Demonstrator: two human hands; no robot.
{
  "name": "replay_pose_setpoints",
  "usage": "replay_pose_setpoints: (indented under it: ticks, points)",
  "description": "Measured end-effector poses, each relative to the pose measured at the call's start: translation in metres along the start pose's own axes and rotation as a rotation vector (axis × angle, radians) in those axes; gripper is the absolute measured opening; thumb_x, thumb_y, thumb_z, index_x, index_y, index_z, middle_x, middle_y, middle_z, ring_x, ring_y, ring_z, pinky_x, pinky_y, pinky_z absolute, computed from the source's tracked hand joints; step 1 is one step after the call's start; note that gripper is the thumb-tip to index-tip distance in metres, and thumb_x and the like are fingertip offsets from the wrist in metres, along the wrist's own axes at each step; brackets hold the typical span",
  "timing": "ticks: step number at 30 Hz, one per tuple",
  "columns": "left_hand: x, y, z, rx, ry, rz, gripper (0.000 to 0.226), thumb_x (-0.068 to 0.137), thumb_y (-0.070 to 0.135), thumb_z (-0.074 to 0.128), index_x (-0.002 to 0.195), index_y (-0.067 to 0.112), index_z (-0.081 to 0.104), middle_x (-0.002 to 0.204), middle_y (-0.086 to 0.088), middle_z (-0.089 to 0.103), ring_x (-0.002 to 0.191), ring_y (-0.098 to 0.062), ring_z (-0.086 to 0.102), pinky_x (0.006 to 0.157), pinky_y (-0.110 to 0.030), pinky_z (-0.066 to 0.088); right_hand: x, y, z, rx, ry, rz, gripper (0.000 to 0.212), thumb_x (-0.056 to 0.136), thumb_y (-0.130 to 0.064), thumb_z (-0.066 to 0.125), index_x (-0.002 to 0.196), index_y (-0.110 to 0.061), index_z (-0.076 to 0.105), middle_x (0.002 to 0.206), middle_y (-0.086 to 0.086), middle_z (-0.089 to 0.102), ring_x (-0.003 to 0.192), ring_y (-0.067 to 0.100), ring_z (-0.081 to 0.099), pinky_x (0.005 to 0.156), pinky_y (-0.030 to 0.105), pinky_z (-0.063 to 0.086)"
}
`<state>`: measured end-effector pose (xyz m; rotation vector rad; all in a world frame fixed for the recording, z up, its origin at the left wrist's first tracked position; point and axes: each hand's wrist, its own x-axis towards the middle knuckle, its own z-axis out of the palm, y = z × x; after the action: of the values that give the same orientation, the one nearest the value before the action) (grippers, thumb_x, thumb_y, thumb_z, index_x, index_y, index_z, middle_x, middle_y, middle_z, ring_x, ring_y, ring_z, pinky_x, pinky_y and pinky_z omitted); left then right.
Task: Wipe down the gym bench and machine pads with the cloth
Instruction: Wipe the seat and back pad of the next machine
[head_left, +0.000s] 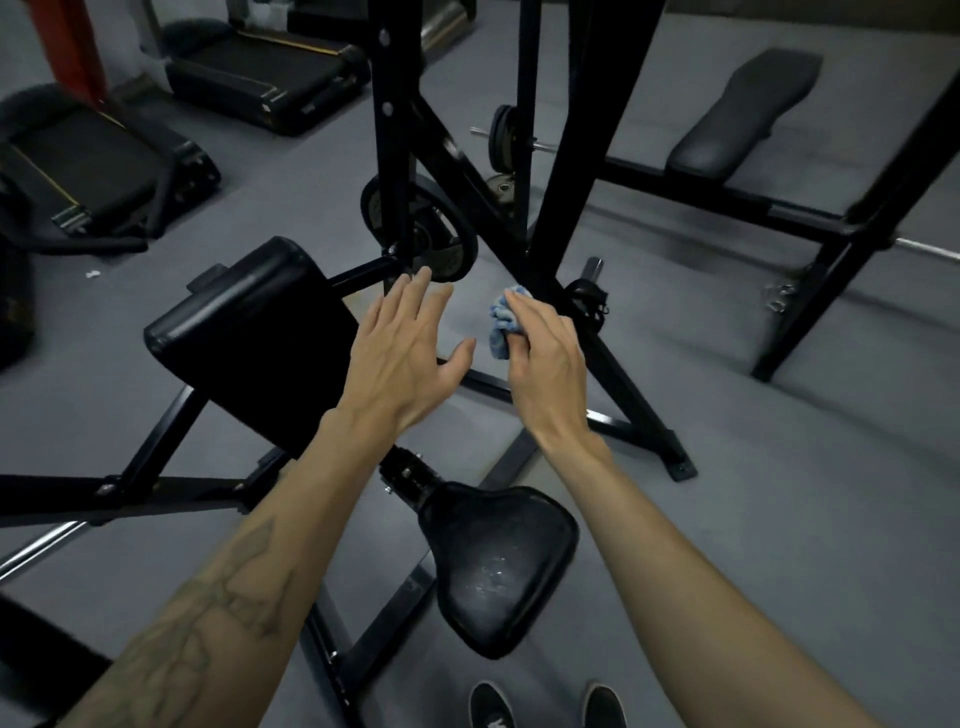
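Right hand grip pinching cloth, mostly hidden; left hand spread

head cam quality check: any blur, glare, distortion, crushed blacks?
Head view: dim, flat light; black arm pad crushed to near featureless; motion blur smears the far bench and the right edge; wide-angle bending at the borders; faint sheen on the seat; both hands and the cloth stay fairly sharp.

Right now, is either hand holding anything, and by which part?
The right hand grips the bunched blue cloth around its lower end, against the palm. The left hand holds nothing.
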<state>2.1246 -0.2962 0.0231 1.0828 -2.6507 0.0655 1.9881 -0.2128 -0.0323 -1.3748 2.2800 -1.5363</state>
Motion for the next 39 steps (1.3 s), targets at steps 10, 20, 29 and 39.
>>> replay_pose_setpoints:
  ticks: [10,20,29,39]
  points:
    - [-0.014,0.044,-0.013,-0.007,-0.009,-0.081,0.068,0.097,0.051,0.053,0.153,0.013,0.042,0.165,-0.014,0.034,0.153,-0.032,0.03,0.122,-0.047,0.029,0.013,0.003,-0.054,-0.023,-0.074,-0.075,0.04,0.101,-0.011,0.053,0.141,-0.017,0.059,0.14,-0.004,0.06,0.116,0.015,0.051,0.095,0.007,0.029]
    - [-0.055,0.04,-0.013,-0.004,-0.079,-0.216,0.08,0.092,0.063,0.029,0.157,0.017,0.034,0.167,-0.01,0.029,0.154,-0.029,0.026,0.126,-0.047,0.024,-0.008,-0.004,-0.048,0.017,-0.172,-0.157,0.04,0.101,-0.01,0.054,0.141,-0.016,0.059,0.139,-0.005,0.06,0.115,0.014,0.052,0.091,0.004,0.032]
    - [-0.06,0.033,-0.01,-0.039,-0.11,-0.222,0.082,0.091,0.063,0.027,0.158,0.016,0.034,0.168,-0.011,0.028,0.155,-0.029,0.024,0.126,-0.048,0.024,-0.012,-0.013,-0.038,0.022,-0.165,-0.147,0.04,0.101,-0.011,0.055,0.14,-0.017,0.059,0.137,-0.005,0.06,0.112,0.012,0.051,0.088,0.0,0.031]
    - [-0.061,0.03,-0.013,-0.029,-0.096,-0.227,0.073,0.099,0.056,0.044,0.158,0.016,0.033,0.167,-0.011,0.028,0.155,-0.028,0.024,0.126,-0.047,0.022,-0.016,-0.02,-0.039,0.036,-0.16,-0.16,0.039,0.101,-0.01,0.055,0.139,-0.015,0.06,0.134,-0.002,0.062,0.111,0.008,0.049,0.092,-0.003,0.027]
